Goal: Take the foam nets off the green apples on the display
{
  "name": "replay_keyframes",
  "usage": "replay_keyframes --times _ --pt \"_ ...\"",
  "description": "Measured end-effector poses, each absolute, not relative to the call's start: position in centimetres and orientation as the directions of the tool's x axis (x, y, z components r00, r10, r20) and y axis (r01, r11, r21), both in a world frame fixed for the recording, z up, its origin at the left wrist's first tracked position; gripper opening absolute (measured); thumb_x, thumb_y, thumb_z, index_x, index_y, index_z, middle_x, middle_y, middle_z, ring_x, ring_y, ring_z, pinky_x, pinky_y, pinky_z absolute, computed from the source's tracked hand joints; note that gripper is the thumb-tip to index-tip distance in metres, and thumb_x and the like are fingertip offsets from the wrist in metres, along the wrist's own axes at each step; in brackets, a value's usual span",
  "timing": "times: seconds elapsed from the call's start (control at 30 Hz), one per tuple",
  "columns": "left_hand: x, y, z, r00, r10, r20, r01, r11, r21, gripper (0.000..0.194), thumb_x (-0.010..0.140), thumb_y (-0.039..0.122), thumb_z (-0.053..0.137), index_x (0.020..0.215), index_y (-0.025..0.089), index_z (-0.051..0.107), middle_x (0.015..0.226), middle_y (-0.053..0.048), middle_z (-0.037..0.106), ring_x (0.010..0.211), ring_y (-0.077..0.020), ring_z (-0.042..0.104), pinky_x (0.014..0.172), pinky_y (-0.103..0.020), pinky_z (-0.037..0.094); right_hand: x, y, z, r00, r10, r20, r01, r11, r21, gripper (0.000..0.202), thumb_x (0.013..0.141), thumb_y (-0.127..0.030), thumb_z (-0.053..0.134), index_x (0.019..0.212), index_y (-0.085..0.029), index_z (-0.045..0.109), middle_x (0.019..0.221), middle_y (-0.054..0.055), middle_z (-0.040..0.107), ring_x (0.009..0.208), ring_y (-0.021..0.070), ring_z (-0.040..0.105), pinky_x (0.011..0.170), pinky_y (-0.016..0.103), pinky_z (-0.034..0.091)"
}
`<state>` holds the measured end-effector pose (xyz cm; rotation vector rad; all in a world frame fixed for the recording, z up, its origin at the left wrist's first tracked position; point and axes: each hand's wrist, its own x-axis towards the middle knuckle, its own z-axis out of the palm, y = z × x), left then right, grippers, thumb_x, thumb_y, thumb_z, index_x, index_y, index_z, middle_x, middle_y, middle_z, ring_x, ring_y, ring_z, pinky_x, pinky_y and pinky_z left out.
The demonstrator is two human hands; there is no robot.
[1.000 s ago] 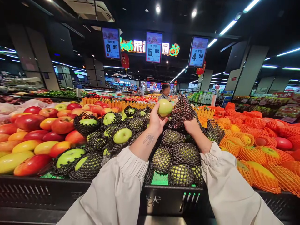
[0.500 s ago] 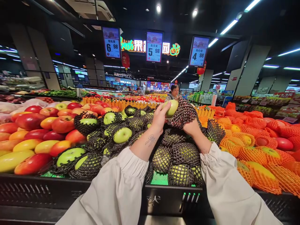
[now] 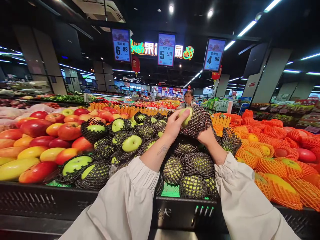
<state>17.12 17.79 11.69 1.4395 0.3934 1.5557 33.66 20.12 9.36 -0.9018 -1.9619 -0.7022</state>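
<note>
My left hand (image 3: 174, 125) is closed on a green apple (image 3: 187, 119), its fingers over the fruit's left side. A black foam net (image 3: 199, 121) covers most of the apple's right side. From below and the right, my right hand (image 3: 206, 135) grips the net; most of its fingers are hidden behind it. Both hands are held above a black crate (image 3: 185, 203) of green apples in black nets (image 3: 197, 164). One bare-topped green apple (image 3: 131, 143) shows to the left of my forearm.
Red and yellow fruit (image 3: 67, 131) is heaped on the left. Fruit in orange nets (image 3: 265, 158) fills the right side. A low yellow fence (image 3: 115, 109) runs behind the display. Beyond it stands a person (image 3: 188, 99). Price screens (image 3: 166, 50) hang overhead.
The apple has gone deeper into the black net, which now covers more of it. My left hand has moved slightly right towards my right hand.
</note>
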Motion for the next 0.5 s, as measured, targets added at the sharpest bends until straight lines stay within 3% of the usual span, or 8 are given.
replay_keyframes --times 0.1,0.2,0.37,0.5 --pt "17.4 18.2 11.5 0.218 0.778 0.589 -0.366 -0.494 0.789 0.053 0.067 0.063 0.08 0.091 0.016 0.071 0.093 -0.006 0.071 0.094 -0.0224 0.063 0.089 -0.035 0.046 33.5 19.4 9.4 -0.385 0.343 0.857 0.8 0.587 0.124 0.043 0.09 -0.054 0.053 0.104 -0.022 0.077 0.109 0.011 0.078 0.125 0.034 0.062 0.116 0.054 0.044" --pt "17.7 18.4 11.1 0.273 0.795 0.541 -0.393 -0.421 0.818 0.058 0.067 0.061 0.081 0.099 0.016 0.066 0.1 -0.008 0.071 0.1 -0.0251 0.065 0.095 -0.04 0.046 33.4 18.9 9.7 -0.349 0.359 0.866 0.782 0.621 0.057 0.043 0.087 -0.056 0.056 0.104 -0.022 0.076 0.113 0.011 0.077 0.126 0.0342 0.061 0.116 0.053 0.044" --pt "18.0 18.0 10.8 0.248 0.794 0.554 -0.425 -0.425 0.799 0.08 0.048 0.037 0.097 0.113 0.016 0.055 0.111 -0.01 0.069 0.102 -0.0242 0.065 0.097 -0.04 0.049 32.8 18.3 10.4 -0.239 0.368 0.899 0.708 0.7 -0.098 0.04 0.085 -0.053 0.058 0.106 -0.023 0.074 0.114 0.012 0.076 0.117 0.0343 0.066 0.111 0.055 0.047" --pt "17.8 17.3 11.4 0.181 0.786 0.592 -0.495 -0.447 0.745 0.06 0.055 0.039 0.092 0.103 0.015 0.064 0.103 -0.009 0.072 0.098 -0.0239 0.067 0.093 -0.037 0.051 32.6 18.4 10.2 -0.154 0.402 0.902 0.655 0.725 -0.212 0.022 0.081 -0.041 0.062 0.089 -0.023 0.072 0.091 0.008 0.078 0.101 0.031 0.071 0.1 0.051 0.055"
